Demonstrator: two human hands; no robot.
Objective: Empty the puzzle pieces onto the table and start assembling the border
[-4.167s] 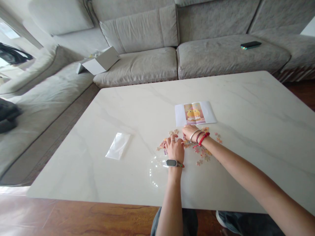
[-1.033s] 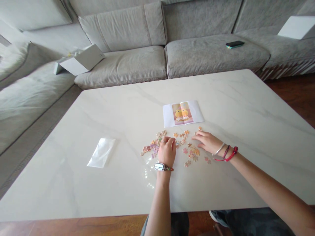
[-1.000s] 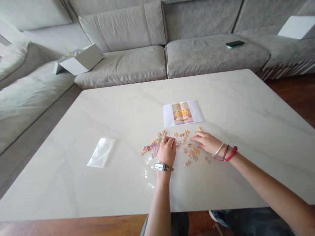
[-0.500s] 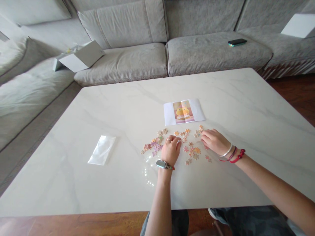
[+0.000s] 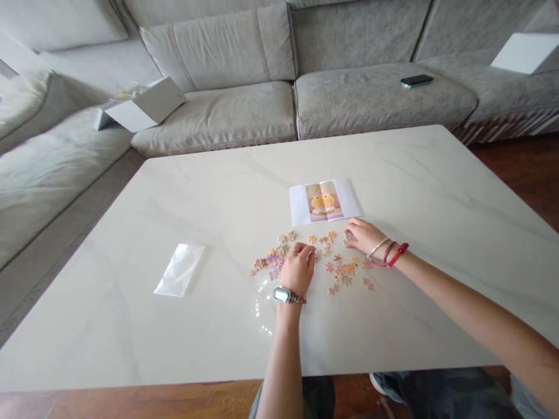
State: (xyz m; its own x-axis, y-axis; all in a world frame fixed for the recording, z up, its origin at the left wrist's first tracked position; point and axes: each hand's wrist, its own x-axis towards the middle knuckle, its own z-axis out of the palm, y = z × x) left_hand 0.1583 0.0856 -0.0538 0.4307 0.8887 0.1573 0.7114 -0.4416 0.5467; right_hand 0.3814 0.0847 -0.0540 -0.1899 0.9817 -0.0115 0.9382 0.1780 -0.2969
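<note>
Several small pastel puzzle pieces (image 5: 336, 267) lie scattered on a white marble table (image 5: 218, 192). My left hand (image 5: 297, 267), with a watch on its wrist, rests among them with its fingers curled down onto pieces near the middle of the scatter. My right hand (image 5: 364, 234), with bracelets on its wrist, reaches to the far right edge of the scatter and its fingertips pinch a piece there. Just beyond lies a reference sheet (image 5: 325, 201) printed with a yellow cartoon figure.
An empty clear plastic bag (image 5: 180, 269) lies on the table to the left. A grey sectional sofa (image 5: 244, 110) wraps the far side, bearing a white box (image 5: 142, 105), a phone (image 5: 417, 81) and another white box (image 5: 524, 52). Wood floor shows beside the table.
My right hand has moved up and away across the pieces, from the scatter's right side to its far edge near the sheet. My left hand has stayed almost in place.
</note>
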